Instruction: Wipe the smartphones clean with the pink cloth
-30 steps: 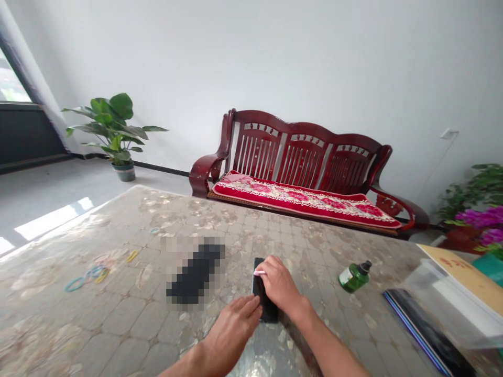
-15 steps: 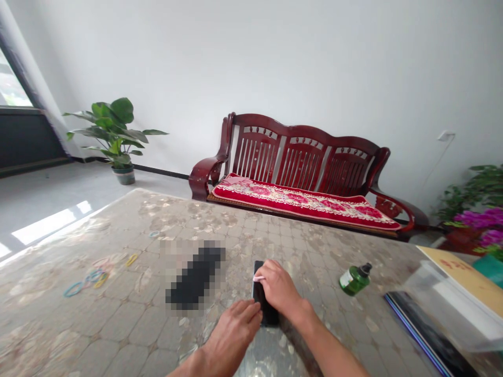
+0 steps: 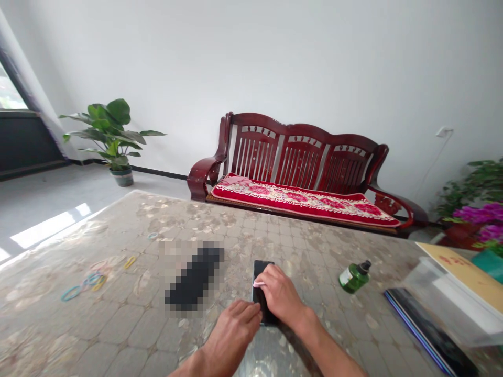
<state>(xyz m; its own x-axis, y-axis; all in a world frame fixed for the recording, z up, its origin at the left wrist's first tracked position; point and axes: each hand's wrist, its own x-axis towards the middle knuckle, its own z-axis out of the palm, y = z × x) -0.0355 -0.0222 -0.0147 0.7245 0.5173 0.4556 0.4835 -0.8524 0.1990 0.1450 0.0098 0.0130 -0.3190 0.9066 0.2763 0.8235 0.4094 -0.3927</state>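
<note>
A black smartphone (image 3: pixel 258 301) lies flat on the table in front of me, long side pointing away. My right hand (image 3: pixel 280 294) is closed over its screen and pinches a small pale pink piece of cloth or wipe (image 3: pixel 259 284), mostly hidden under the fingers. At the phone's lower left edge, my left hand (image 3: pixel 240 322) has its fingers together and presses on the side and corner of the phone. Left of the hands lies a dark oblong object (image 3: pixel 194 280), blurred by a mosaic. To the right stands a green pump bottle (image 3: pixel 354 277) with a black top.
Coloured rubber bands (image 3: pixel 92 281) lie at the left of the patterned tabletop (image 3: pixel 129 319). On the right are a stack of dark phone-like slabs (image 3: pixel 428 327) and a clear plastic box (image 3: pixel 459 309) with a yellow board (image 3: pixel 467 269) on it. A wooden bench (image 3: pixel 296 157) stands behind.
My right hand has slid slightly down the phone toward me with the pink cloth, baring more of the phone's top end. The left hand stays at the lower left edge.
</note>
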